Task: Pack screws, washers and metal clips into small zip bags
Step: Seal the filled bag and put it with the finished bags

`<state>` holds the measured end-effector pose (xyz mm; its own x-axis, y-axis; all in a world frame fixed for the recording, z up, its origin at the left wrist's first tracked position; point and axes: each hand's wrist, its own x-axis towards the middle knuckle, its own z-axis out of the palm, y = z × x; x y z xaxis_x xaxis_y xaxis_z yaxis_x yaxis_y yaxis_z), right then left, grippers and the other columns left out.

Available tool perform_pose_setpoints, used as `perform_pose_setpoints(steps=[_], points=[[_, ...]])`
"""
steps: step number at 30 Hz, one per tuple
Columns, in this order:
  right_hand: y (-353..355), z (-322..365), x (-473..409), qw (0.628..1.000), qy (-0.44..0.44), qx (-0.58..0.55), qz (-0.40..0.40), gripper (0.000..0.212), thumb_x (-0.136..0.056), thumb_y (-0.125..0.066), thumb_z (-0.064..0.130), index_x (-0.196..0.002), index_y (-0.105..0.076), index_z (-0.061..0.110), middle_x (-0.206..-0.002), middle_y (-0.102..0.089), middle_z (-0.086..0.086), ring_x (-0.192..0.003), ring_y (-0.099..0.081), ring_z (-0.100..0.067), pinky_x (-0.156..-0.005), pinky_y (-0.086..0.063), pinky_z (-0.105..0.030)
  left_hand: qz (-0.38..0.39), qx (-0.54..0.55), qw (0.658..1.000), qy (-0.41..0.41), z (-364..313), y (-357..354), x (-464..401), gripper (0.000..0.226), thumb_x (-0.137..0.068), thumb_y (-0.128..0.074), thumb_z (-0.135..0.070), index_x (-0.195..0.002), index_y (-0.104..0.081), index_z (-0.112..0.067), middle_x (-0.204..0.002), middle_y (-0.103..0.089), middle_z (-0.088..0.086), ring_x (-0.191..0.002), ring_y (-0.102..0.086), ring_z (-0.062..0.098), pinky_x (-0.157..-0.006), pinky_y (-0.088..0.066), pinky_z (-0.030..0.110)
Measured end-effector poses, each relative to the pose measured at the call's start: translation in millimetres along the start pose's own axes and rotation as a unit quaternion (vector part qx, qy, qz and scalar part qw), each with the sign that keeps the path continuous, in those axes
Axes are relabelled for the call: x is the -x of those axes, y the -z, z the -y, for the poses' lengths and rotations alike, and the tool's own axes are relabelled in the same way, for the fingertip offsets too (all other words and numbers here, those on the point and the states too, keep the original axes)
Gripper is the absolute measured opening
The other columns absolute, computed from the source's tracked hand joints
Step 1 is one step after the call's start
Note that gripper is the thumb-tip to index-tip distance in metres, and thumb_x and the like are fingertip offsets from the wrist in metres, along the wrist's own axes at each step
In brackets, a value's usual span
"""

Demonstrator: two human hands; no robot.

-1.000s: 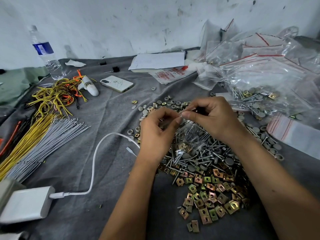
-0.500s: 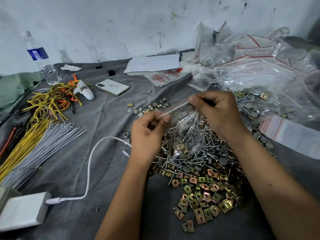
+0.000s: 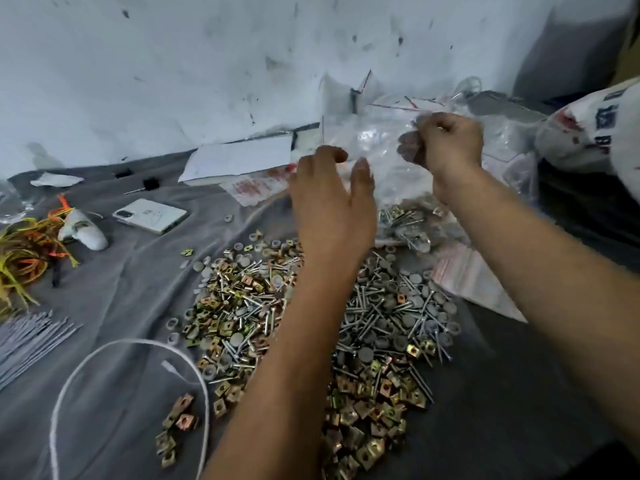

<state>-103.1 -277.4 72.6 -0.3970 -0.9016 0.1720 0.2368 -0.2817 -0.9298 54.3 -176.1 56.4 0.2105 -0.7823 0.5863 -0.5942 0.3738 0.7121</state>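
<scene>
A heap of silver screws (image 3: 374,317), grey washers (image 3: 242,261) and brass-coloured metal clips (image 3: 367,410) lies on the grey cloth (image 3: 114,292) in front of me. Behind it rises a pile of clear zip bags (image 3: 377,133) with red seal lines, and a filled bag (image 3: 405,223) lies at its foot. My left hand (image 3: 332,202) hovers above the heap with fingers and thumb spread, holding nothing. My right hand (image 3: 446,143) is up at the bag pile, fingers curled, pinching the clear plastic of a zip bag (image 3: 408,150). The picture is blurred there.
A white phone (image 3: 152,216), papers (image 3: 239,159) and a small white device (image 3: 83,230) lie at the back left. Yellow and orange wires (image 3: 24,251) and grey wires (image 3: 27,334) sit at the left edge. A white cable (image 3: 104,358) loops near the front. A printed white sack (image 3: 595,133) stands at the right.
Both hands were pinching the top of one small zip bag over the heap. Now they are apart and farther back. The left hand is empty and the right is at the bag pile.
</scene>
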Motion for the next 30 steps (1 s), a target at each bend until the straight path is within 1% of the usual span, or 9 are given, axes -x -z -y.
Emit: perform_pose_setpoints(steps=[3, 5, 7, 12, 16, 18, 22, 26, 30], points=[[52, -8, -29, 0.972, -0.047, 0.225, -0.057, 0.019, -0.091, -0.07, 0.007, -0.108, -0.062, 0.006, -0.098, -0.068, -0.018, -0.079, -0.07, -0.032, -0.074, -0.062, -0.044, 0.167, -0.121, 0.975, -0.085, -9, -59, -3, 0.039, -0.105, -0.052, -0.034, -0.139, -0.058, -0.014, -0.148, -0.049, 0.014, -0.138, -0.038, 0.036, -0.11, -0.033, 0.043], [83, -12, -26, 0.921, -0.044, 0.382, -0.066, 0.03, -0.087, -0.076, 0.02, -0.114, -0.067, 0.012, -0.109, -0.071, -0.014, -0.096, -0.071, -0.033, -0.091, -0.058, -0.047, 0.302, -0.188, 0.93, -0.092, -6, -96, 5, 0.053, -0.106, -0.047, -0.039, -0.157, -0.04, -0.024, -0.168, -0.024, 0.013, -0.154, -0.016, 0.04, -0.123, -0.021, 0.054], [104, -10, -10, 0.9, -0.014, 0.434, -0.018, 0.014, -0.087, -0.077, 0.02, -0.099, -0.074, 0.013, -0.098, -0.075, -0.012, -0.095, -0.072, -0.032, -0.092, -0.058, -0.049, 0.405, -0.232, 0.883, -0.053, 4, -124, 15, 0.064, -0.106, -0.041, -0.051, -0.164, -0.016, -0.039, -0.174, 0.005, 0.004, -0.158, 0.011, 0.041, -0.123, -0.001, 0.066], [144, 4, 41, 0.764, -0.013, 0.609, 0.212, 0.024, -0.081, -0.083, 0.036, -0.067, -0.073, 0.02, -0.058, -0.069, 0.008, -0.059, -0.067, -0.006, -0.06, -0.052, -0.03, 0.402, -0.26, 0.875, -0.066, 25, -154, 21, 0.065, -0.106, -0.035, -0.057, -0.16, 0.001, -0.052, -0.172, 0.023, 0.0, -0.152, 0.03, 0.042, -0.116, 0.012, 0.075], [154, 2, 63, 0.677, -0.054, 0.668, 0.305, 0.051, -0.061, -0.092, 0.056, -0.087, -0.062, 0.023, -0.084, -0.064, 0.006, -0.079, -0.06, -0.014, -0.073, -0.053, -0.035, 0.398, -0.256, 0.878, -0.069, 28, -165, 7, 0.061, -0.106, -0.033, -0.058, -0.158, -0.001, -0.057, -0.172, 0.021, 0.0, -0.153, 0.029, 0.042, -0.114, 0.011, 0.076], [159, -2, 65, 0.683, -0.04, 0.656, 0.317, 0.055, -0.058, -0.095, 0.05, -0.088, -0.058, 0.021, -0.084, -0.061, 0.005, -0.079, -0.058, -0.017, -0.075, -0.052, -0.038, 0.401, -0.256, 0.878, -0.06, 30, -170, -2, 0.062, -0.107, -0.037, -0.054, -0.157, -0.002, -0.059, -0.172, 0.021, -0.001, -0.153, 0.028, 0.041, -0.114, 0.008, 0.077], [174, -13, 67, 0.763, -0.012, 0.571, 0.301, 0.042, -0.063, -0.097, 0.032, -0.083, -0.063, 0.016, -0.085, -0.065, 0.001, -0.081, -0.062, -0.021, -0.077, -0.053, -0.037, 0.416, -0.266, 0.868, -0.046, 28, -172, -18, 0.065, -0.106, -0.04, -0.055, -0.156, 0.001, -0.06, -0.171, 0.024, -0.002, -0.154, 0.026, 0.043, -0.115, 0.01, 0.078], [183, -18, 68, 0.815, -0.023, 0.506, 0.282, 0.034, -0.071, -0.093, 0.02, -0.081, -0.064, 0.008, -0.073, -0.059, 0.002, -0.066, -0.051, -0.01, -0.063, -0.046, -0.031, 0.425, -0.285, 0.858, -0.047, 9, -157, -15, 0.063, -0.106, -0.042, -0.051, -0.161, -0.009, -0.051, -0.172, 0.019, 0.006, -0.155, 0.021, 0.044, -0.116, 0.012, 0.077], [188, -19, 75, 0.842, 0.008, 0.466, 0.273, 0.027, -0.079, -0.087, 0.014, -0.082, -0.061, 0.01, -0.068, -0.049, 0.003, -0.06, -0.042, -0.007, -0.058, -0.036, -0.025, 0.198, -0.24, 0.948, -0.074, -19, -131, 12, 0.046, -0.088, -0.067, -0.02, -0.133, -0.06, -0.026, -0.162, -0.025, 0.017, -0.151, -0.018, 0.042, -0.119, -0.02, 0.061]])
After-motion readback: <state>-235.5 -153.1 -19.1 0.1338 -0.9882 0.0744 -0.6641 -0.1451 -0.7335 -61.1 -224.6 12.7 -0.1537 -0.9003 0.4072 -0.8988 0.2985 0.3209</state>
